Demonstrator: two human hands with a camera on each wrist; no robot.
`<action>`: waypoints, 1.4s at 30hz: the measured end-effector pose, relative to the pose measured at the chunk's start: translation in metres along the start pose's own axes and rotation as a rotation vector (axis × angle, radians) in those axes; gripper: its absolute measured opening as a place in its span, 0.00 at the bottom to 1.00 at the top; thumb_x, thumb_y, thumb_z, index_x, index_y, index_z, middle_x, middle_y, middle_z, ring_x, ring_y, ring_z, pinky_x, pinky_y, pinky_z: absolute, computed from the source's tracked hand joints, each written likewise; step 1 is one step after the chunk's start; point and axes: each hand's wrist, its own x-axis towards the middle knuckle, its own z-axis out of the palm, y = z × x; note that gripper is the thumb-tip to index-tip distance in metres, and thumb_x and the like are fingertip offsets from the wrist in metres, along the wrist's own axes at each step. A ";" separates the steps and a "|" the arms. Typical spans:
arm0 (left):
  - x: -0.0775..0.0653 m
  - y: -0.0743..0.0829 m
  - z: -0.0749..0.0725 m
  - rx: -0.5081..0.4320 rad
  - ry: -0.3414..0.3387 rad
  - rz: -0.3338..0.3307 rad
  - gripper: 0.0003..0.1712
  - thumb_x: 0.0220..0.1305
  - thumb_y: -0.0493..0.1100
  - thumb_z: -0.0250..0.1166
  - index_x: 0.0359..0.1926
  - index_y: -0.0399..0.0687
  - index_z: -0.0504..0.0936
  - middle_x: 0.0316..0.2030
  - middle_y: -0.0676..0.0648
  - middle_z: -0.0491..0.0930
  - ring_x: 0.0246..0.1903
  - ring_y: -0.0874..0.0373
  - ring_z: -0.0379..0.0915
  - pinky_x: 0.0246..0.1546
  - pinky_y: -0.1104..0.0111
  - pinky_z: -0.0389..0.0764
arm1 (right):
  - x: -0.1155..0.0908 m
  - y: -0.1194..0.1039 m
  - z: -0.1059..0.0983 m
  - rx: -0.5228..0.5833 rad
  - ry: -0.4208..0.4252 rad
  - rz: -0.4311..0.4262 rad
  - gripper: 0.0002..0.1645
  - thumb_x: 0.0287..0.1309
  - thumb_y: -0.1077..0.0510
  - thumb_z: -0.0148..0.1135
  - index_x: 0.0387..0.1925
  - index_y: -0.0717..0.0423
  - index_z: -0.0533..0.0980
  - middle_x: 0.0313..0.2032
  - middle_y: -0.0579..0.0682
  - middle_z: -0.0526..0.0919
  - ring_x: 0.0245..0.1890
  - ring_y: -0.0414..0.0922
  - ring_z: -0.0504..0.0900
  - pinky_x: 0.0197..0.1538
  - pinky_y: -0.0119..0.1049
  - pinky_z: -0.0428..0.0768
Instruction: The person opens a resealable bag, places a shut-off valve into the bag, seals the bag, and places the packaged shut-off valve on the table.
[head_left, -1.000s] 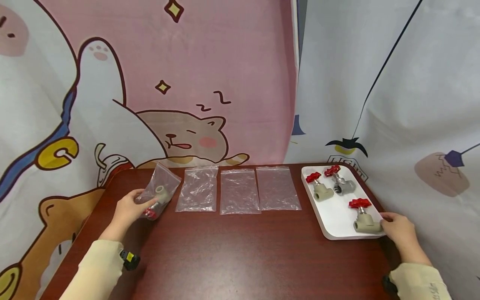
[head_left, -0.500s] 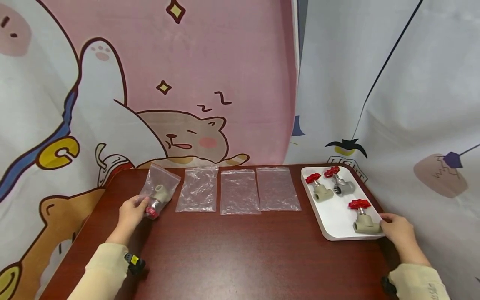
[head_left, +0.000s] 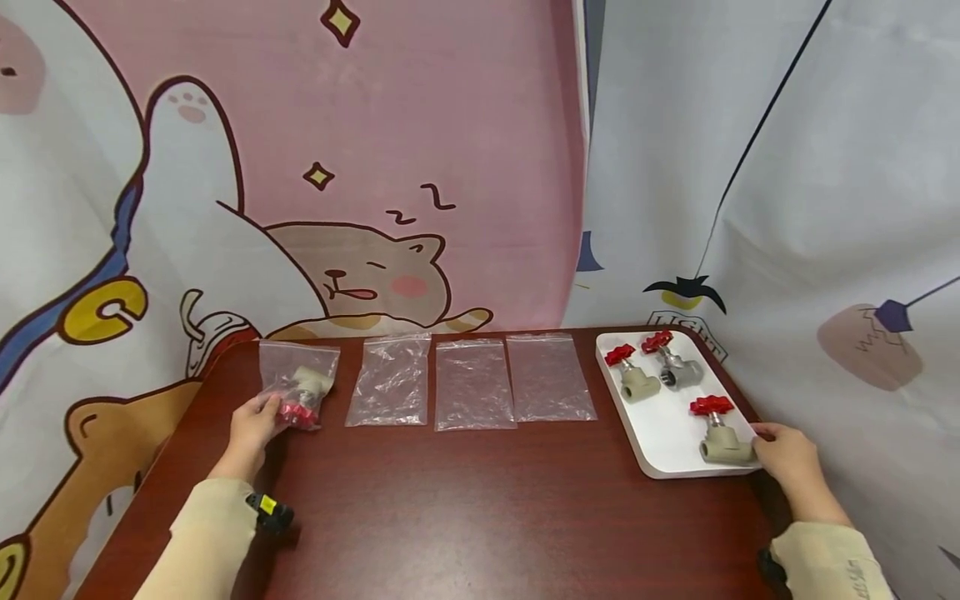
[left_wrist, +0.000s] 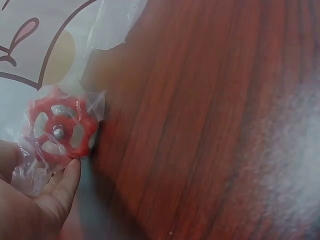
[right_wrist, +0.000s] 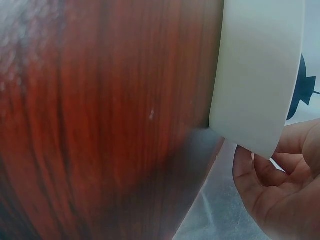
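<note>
My left hand (head_left: 251, 429) pinches the lower left edge of a clear zip bag (head_left: 279, 360) at the table's far left. Inside the bag lies a valve (head_left: 309, 385) with a grey-beige body and a red handwheel. Close up in the left wrist view, the handwheel (left_wrist: 62, 127) shows through the crumpled plastic, by the fingertips. At the right, my right hand (head_left: 791, 458) grips the near right corner of a white tray (head_left: 663, 446). Three more red-wheeled valves sit in it: a beige one (head_left: 637, 382), a grey one (head_left: 682, 371) and, nearest that hand, another beige one (head_left: 723, 446).
Three flat clear bags lie in a row along the back of the brown table (head_left: 465, 508): a left bag (head_left: 390, 383), a middle bag (head_left: 475, 387) and a right bag (head_left: 551, 379). Printed cloth (head_left: 510, 167) hangs behind the table and at its sides.
The left hand has shifted its hold toward the bag's lower left edge. The bag and valve have turned and moved slightly left, the handwheel now facing the front. The right hand stays at the tray.
</note>
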 end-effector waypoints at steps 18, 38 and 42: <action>-0.002 0.011 -0.008 0.488 0.329 -0.005 0.30 0.70 0.51 0.47 0.60 0.29 0.65 0.55 0.24 0.67 0.55 0.30 0.62 0.57 0.44 0.64 | -0.001 -0.001 0.000 0.001 0.011 -0.008 0.21 0.55 0.63 0.47 0.45 0.76 0.73 0.46 0.80 0.71 0.43 0.77 0.70 0.41 0.61 0.70; -0.005 0.041 0.061 0.585 0.415 0.449 0.27 0.63 0.44 0.59 0.63 0.43 0.67 0.59 0.31 0.63 0.59 0.34 0.55 0.54 0.41 0.58 | -0.003 -0.001 -0.001 0.004 0.019 0.008 0.21 0.53 0.64 0.47 0.45 0.76 0.73 0.46 0.80 0.71 0.41 0.77 0.69 0.39 0.61 0.70; -0.007 0.042 0.080 0.604 0.326 0.525 0.29 0.62 0.42 0.60 0.63 0.41 0.67 0.58 0.31 0.65 0.58 0.33 0.58 0.55 0.41 0.61 | -0.001 -0.001 0.000 0.004 0.007 0.024 0.21 0.54 0.63 0.47 0.46 0.76 0.73 0.47 0.80 0.71 0.42 0.77 0.69 0.41 0.61 0.70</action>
